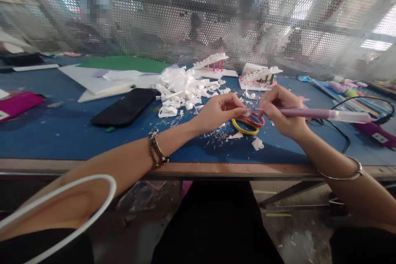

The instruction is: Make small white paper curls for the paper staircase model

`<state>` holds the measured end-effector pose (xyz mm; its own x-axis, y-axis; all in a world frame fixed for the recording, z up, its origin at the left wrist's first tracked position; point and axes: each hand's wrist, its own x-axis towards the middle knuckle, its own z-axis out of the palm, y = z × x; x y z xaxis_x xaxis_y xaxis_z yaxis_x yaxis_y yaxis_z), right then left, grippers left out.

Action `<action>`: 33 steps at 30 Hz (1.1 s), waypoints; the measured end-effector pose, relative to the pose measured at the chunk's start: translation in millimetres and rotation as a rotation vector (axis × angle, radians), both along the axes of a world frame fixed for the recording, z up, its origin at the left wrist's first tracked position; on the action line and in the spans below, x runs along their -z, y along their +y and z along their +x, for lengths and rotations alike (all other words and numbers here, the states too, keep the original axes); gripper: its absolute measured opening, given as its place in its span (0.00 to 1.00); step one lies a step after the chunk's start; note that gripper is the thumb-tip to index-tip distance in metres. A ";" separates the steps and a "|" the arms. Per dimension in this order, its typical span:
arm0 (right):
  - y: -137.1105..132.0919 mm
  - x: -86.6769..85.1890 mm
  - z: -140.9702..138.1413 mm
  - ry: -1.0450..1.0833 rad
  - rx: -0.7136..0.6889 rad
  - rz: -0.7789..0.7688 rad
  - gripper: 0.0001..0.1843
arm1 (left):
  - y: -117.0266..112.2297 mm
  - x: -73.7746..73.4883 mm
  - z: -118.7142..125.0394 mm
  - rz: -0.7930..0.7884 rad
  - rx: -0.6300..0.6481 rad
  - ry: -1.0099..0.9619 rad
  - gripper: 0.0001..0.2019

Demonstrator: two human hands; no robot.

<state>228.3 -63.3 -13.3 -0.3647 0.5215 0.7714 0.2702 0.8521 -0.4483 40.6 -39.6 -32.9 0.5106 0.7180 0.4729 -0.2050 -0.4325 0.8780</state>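
My left hand (220,111) is closed in a pinch on a small white piece (247,112) over the blue table. My right hand (283,112) grips a long lilac pen-shaped tool (321,114) with a black cord, its tip meeting the white piece. Just beneath the hands lie a red ring (258,120) and a yellow ring (244,128). White scraps (257,143) are scattered round them. A beaded bracelet sits on my left wrist, a metal bangle on my right.
A heap of white shavings (181,88) lies behind my left hand, a black case (126,107) to its left. Two small white models (258,77) on coloured posts stand at the back. White sheets (102,82), a magenta object (18,105), purple device (375,134), perforated screen behind.
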 end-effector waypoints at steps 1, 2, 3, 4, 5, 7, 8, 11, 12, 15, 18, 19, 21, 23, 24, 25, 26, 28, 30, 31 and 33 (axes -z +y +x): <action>0.1 0.1 0.1 -0.004 -0.015 0.000 0.06 | 0.0 0.0 -0.1 0.004 -0.002 0.007 0.10; 0.2 0.1 0.1 -0.020 -0.036 -0.005 0.06 | -0.1 -0.2 -0.2 0.009 -0.003 0.011 0.10; 0.2 0.1 0.1 -0.041 -0.052 -0.011 0.05 | -0.3 -0.5 -0.2 0.013 -0.005 0.013 0.11; 0.2 0.0 0.2 -0.058 -0.054 -0.018 0.05 | -0.5 -0.8 -0.1 0.015 -0.006 0.014 0.11; 0.0 -0.1 0.2 -0.060 -0.041 -0.019 0.06 | -0.7 -1.3 -0.1 0.013 -0.009 0.014 0.12; -0.6 -0.3 0.1 -0.035 -0.008 -0.015 0.07 | -1.2 -2.1 0.1 0.004 -0.015 0.013 0.12; -1.0 -0.5 -0.1 -0.027 -0.007 -0.014 0.07 | -1.3 -2.4 0.1 0.001 -0.016 0.010 0.12; -2.0 -1.1 -0.7 -0.059 -0.037 -0.015 0.06 | -1.5 -2.7 0.0 -0.004 -0.018 -0.002 0.12; -2.0 -1.2 -0.8 -0.070 -0.038 -0.013 0.06 | -1.4 -2.7 0.0 -0.003 -0.012 -0.008 0.11; -1.1 -1.1 -0.3 -0.030 -0.014 0.003 0.07 | -1.1 -2.8 0.1 -0.006 -0.002 -0.020 0.11; -0.4 -0.8 0.2 -0.039 -0.057 -0.002 0.06 | -1.4 -3.8 0.5 -0.025 -0.016 -0.014 0.12; -0.4 -0.8 0.1 -0.060 -0.070 -0.007 0.06 | -1.5 -4.2 0.6 -0.034 -0.020 -0.011 0.13; -0.8 -1.0 -0.2 -0.078 -0.061 -0.004 0.06 | -1.8 -4.8 0.4 -0.049 -0.019 -0.011 0.14; -1.2 -1.5 -0.5 -0.044 -0.033 0.013 0.07 | -1.7 -4.9 0.0 -0.054 -0.009 -0.024 0.13; -1.4 -1.8 -0.6 -0.031 -0.030 0.020 0.07 | -1.7 -4.8 -0.3 -0.056 0.000 -0.036 0.12; -1.5 -2.2 -0.5 -0.029 -0.034 0.023 0.07 | -1.6 -4.6 -0.5 -0.059 0.010 -0.049 0.12; -1.6 -2.5 -0.4 -0.037 -0.040 0.022 0.07 | -1.6 -4.4 -0.7 -0.066 0.021 -0.060 0.11; -1.6 -3.0 0.1 -0.052 -0.040 0.019 0.07 | -1.7 -3.9 -0.8 -0.080 0.039 -0.075 0.10; -1.5 -3.1 0.6 -0.026 -0.022 0.028 0.07 | -2.0 -3.7 -0.7 -0.089 0.047 -0.078 0.09; -1.4 -3.1 0.8 -0.007 -0.025 0.036 0.07 | -2.3 -3.8 -0.6 -0.091 0.049 -0.080 0.09; -1.2 -2.7 0.8 -0.009 -0.058 0.041 0.07 | -2.7 -4.1 -0.2 -0.096 0.050 -0.082 0.09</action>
<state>229.1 -64.5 -10.6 -0.4007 0.4670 0.7882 0.2236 0.8842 -0.4102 40.4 -42.3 -28.8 0.5097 0.7365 0.4448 -0.2973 -0.3345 0.8943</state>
